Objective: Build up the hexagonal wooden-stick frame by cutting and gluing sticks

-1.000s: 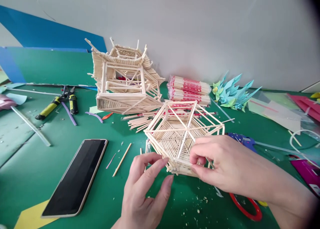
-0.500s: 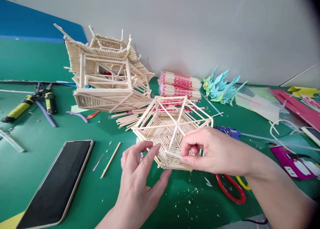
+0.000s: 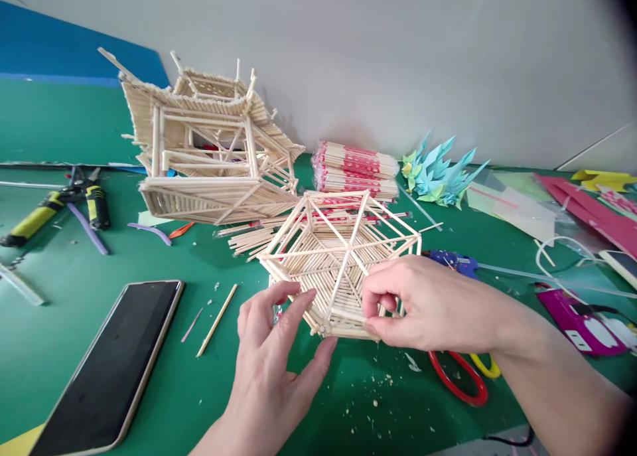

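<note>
A many-sided frame of thin wooden sticks rests in front of me, with spokes meeting at its middle and rows of sticks filling its base. My left hand is at the frame's near left corner, thumb and fingers spread apart, holding nothing. At the near side, my right hand pinches a short wooden stick between thumb and forefinger. That stick lies along the frame's near top edge; its right end is hidden by my fingers.
Behind stands a larger pagoda-like stick model, beside bundled sticks and a blue paper ornament. A phone and pliers lie left. A blue glue gun and red-handled scissors lie near my right arm.
The view has shifted slightly, so everything sits a little further left. The stick in my right hand appears lower, closer to the frame's near edge. My left hand keeps its spread pose.
</note>
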A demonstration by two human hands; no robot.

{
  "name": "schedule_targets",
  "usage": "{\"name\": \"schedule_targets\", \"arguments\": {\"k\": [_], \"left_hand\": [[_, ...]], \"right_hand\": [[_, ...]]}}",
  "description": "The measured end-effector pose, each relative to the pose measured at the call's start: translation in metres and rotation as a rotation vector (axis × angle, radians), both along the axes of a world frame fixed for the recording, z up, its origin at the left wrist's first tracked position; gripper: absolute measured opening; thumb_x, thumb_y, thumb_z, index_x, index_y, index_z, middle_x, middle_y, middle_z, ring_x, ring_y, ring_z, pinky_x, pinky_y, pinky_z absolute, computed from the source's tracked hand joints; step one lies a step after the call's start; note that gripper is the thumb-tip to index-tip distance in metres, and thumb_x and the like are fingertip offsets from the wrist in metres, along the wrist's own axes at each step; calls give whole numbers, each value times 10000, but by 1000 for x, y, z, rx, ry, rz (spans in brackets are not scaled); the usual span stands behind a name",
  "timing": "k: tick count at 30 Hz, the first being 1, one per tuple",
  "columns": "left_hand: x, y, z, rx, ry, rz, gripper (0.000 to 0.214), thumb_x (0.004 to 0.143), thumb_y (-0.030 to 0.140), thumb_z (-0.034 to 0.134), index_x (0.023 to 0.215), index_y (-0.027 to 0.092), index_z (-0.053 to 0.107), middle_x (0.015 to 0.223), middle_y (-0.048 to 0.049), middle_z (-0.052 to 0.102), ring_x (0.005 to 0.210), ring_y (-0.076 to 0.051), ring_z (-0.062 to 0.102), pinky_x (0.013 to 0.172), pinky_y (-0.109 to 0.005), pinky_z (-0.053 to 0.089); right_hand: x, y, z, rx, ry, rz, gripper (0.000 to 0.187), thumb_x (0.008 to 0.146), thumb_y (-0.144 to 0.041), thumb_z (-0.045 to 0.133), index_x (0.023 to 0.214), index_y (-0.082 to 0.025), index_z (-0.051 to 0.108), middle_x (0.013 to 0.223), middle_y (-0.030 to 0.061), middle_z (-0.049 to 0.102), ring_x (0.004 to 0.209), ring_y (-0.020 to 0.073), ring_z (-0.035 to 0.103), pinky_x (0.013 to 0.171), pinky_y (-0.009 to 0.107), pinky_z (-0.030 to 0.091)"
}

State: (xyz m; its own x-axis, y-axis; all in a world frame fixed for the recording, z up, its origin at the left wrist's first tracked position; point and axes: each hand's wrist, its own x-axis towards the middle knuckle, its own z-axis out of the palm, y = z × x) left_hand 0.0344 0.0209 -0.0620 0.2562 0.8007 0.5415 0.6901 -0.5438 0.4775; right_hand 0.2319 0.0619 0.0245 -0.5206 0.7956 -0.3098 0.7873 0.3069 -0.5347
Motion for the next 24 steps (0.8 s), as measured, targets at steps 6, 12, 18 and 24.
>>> {"name": "schedule_targets", "arguments": {"k": [6, 12, 18, 24], "left_hand": [[0, -2, 2, -15, 33, 14, 335, 771, 135, 596, 1089, 159, 494, 1094, -121, 446, 962, -246, 478, 785, -430, 432], [0, -2, 1, -44, 32, 4, 313, 777, 129, 585, 1076, 179, 508, 1108, -112, 434, 986, -257, 465, 798, -438, 413], [-2, -3, 2, -43, 14, 1, 301, 778, 133, 581, 1067, 185, 514, 1104, -107, 435, 979, -254, 455, 803, -432, 398], [0, -2, 2, -54, 0, -2, 274, 795, 107, 549, 1058, 184, 528, 1090, -100, 450, 976, -244, 464, 813, -426, 375]], "right_hand": [[0, 1, 1, -48, -3, 16, 158, 673, -96, 512, 643, -217, 609, 633, -59, 612, 589, 89, 513, 547, 215, 353], [2, 3, 0, -66, 41, 87, 152, 778, -151, 535, 666, -202, 625, 658, -52, 591, 583, 77, 497, 553, 224, 343], [4, 3, -2, -70, 72, 109, 191, 834, -200, 514, 694, -199, 644, 679, -44, 581, 595, 76, 491, 550, 231, 329], [7, 5, -6, -91, 86, 133, 181, 824, -207, 524, 674, -198, 625, 666, -56, 552, 580, 63, 471, 538, 223, 322]]}}
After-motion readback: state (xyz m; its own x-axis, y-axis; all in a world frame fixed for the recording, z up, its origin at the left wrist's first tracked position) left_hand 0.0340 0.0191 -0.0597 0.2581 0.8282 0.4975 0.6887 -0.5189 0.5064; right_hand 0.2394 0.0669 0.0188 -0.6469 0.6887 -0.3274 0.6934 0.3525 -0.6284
